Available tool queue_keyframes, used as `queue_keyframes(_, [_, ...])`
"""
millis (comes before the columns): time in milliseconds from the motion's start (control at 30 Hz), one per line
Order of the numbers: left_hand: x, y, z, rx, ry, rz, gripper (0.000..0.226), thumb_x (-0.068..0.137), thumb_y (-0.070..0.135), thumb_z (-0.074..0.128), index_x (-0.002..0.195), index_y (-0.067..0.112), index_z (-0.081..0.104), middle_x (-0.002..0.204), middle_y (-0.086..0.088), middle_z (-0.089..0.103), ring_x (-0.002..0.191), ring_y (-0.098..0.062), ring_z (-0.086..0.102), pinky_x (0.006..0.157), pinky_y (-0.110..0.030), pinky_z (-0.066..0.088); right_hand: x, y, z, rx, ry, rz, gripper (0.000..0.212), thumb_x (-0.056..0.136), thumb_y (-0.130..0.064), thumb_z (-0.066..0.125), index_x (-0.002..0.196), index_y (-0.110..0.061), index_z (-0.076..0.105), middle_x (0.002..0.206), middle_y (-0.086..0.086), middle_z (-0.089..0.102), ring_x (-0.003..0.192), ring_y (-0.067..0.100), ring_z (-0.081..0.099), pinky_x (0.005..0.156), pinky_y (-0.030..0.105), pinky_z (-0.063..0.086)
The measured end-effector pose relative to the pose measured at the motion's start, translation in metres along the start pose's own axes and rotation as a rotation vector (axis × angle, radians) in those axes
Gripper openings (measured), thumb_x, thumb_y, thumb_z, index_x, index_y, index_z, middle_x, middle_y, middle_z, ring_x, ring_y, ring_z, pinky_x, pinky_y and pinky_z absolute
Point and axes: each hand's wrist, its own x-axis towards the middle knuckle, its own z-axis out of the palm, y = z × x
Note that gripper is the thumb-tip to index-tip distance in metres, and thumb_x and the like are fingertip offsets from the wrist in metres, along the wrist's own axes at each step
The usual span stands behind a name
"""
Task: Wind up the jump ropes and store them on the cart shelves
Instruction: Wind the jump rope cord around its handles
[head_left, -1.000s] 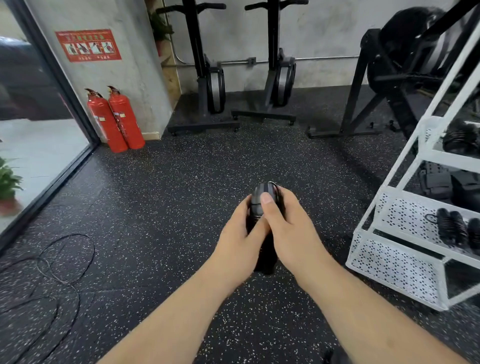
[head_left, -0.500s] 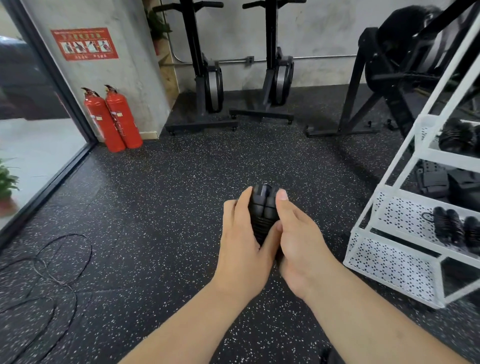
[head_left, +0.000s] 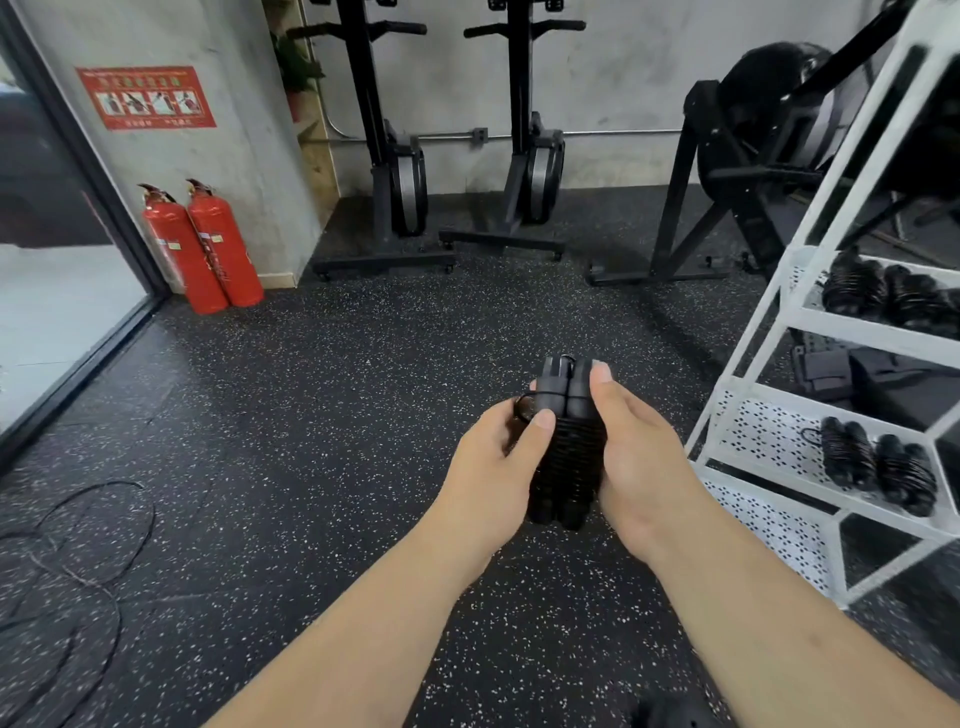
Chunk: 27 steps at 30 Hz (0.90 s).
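Jump rope wound into tight bundle, gripped between left hand and right hand. Winding looks finished; next, set on cart shelf, right of hands.

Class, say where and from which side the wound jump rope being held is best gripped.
Round the coiled middle of the wound jump rope, from one side, wrapping across the coils: both handles lie parallel, probably letting a thumb pin the loose loop.
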Motion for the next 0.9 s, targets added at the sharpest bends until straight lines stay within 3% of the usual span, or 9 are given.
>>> queue_keyframes(67, [-0.002,0.002,0.008,-0.003,0.032,-0.004,0.020,0.109,0.037,0.061,0.126,0.030,0.067,0.113,0.008,0.079,0.107,-0.008,0.073,0.097,-0.036,0.058,0.001,0.003,-0.006,-0.113,0.055,-0.036,0.044,0.108,-0.056,0.048,0.122,-0.025,0.075,0.116,0.002,0.080,0.117,0.026,0.072,0.109,0.053,0.053])
queue_keyframes(133, [-0.004,0.002,0.016,-0.040,0.069,-0.012,0.016,0.107,0.032,0.065,0.123,0.028,0.066,0.111,0.008,0.080,0.106,-0.008,0.074,0.099,-0.037,0.059,0.001,0.007,-0.011,-0.226,0.097,-0.078,0.041,0.109,-0.058,0.044,0.132,-0.035,0.068,0.125,-0.008,0.075,0.121,0.016,0.067,0.107,0.042,0.051])
queue_keyframes(233, [-0.007,0.004,0.027,-0.074,0.126,-0.008,0.018,0.104,0.026,0.071,0.120,0.029,0.064,0.112,0.012,0.079,0.109,-0.009,0.073,0.100,-0.038,0.059,-0.004,0.017,-0.019,-0.324,0.096,-0.074,0.042,0.109,-0.057,0.042,0.146,-0.040,0.053,0.133,-0.010,0.065,0.122,0.009,0.061,0.099,0.035,0.048])
queue_keyframes(400, [-0.010,0.007,0.045,-0.106,0.063,-0.086,0.016,0.104,0.031,0.070,0.119,0.026,0.065,0.107,0.006,0.081,0.108,-0.016,0.075,0.101,-0.045,0.060,-0.019,0.029,-0.038,-0.809,0.244,-0.286,0.047,0.108,-0.061,0.029,0.126,-0.028,0.057,0.103,-0.004,0.072,0.095,0.020,0.068,0.083,0.042,0.053])
queue_keyframes(500, [-0.012,0.005,0.063,-0.103,0.053,-0.124,0.014,0.106,0.033,0.067,0.118,0.026,0.067,0.105,0.004,0.081,0.107,-0.017,0.075,0.100,-0.048,0.060,-0.027,0.027,-0.051,-0.950,0.319,-0.336,0.043,0.108,-0.060,0.028,0.120,-0.028,0.054,0.092,-0.004,0.070,0.083,0.021,0.067,0.075,0.043,0.053])
queue_keyframes(633, [-0.012,-0.004,0.093,-0.036,0.059,-0.130,0.013,0.106,0.040,0.065,0.114,0.030,0.065,0.102,0.004,0.080,0.101,-0.017,0.075,0.097,-0.050,0.060,-0.030,0.028,-0.075,-0.953,0.336,-0.254,0.042,0.109,-0.058,0.027,0.114,-0.026,0.054,0.087,-0.002,0.068,0.079,0.022,0.064,0.069,0.040,0.045])
queue_keyframes(767, [-0.012,-0.014,0.133,0.088,0.041,-0.107,0.012,0.106,0.046,0.059,0.112,0.036,0.062,0.104,0.009,0.078,0.099,-0.011,0.073,0.098,-0.046,0.058,-0.027,0.027,-0.108,-0.827,0.352,-0.118,0.045,0.111,-0.056,0.031,0.111,-0.020,0.059,0.092,-0.003,0.067,0.086,0.023,0.062,0.075,0.039,0.044])
queue_keyframes(900, [-0.010,-0.021,0.166,0.172,0.009,-0.114,0.061,0.091,0.068,0.049,0.140,0.034,0.057,0.126,0.008,0.073,0.114,-0.015,0.069,0.106,-0.046,0.055,-0.019,0.020,-0.137,-0.744,0.384,-0.013,0.045,0.111,-0.053,0.036,0.117,-0.017,0.063,0.106,0.003,0.068,0.099,0.025,0.063,0.085,0.039,0.047])
